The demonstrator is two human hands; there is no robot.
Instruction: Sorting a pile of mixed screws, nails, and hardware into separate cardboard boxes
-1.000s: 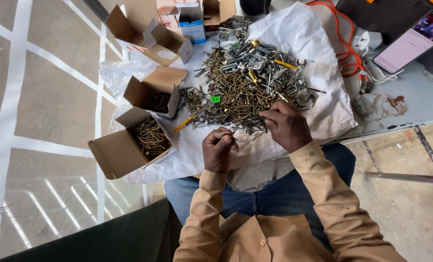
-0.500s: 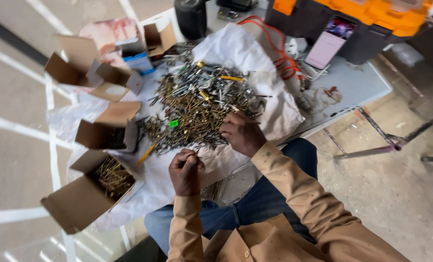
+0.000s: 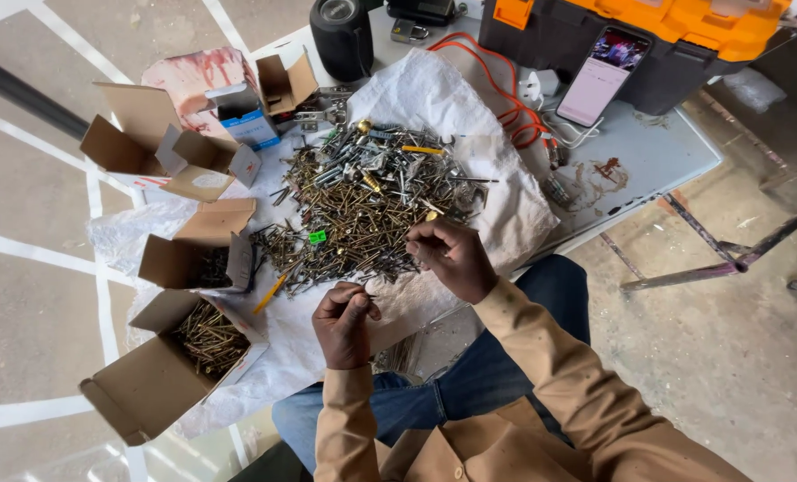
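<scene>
Lifted off the screw pile (image 3: 372, 210) since half a second ago, the right hand (image 3: 452, 257) now hovers at the pile's near edge, fingertips pinched narrow; whether it holds anything I cannot tell. Left hand (image 3: 345, 323) is curled shut on a few thin screws over the white cloth (image 3: 434, 94) near the table's front edge. Open cardboard boxes (image 3: 171, 366) crowd the left edge; an orange cable (image 3: 506, 98) and phone (image 3: 602, 78) lie toward the far right corner

The right hand (image 3: 452, 257) has been lifted off the heap of screws (image 3: 363, 210), fingertips now pinched together above its near edge.
</scene>
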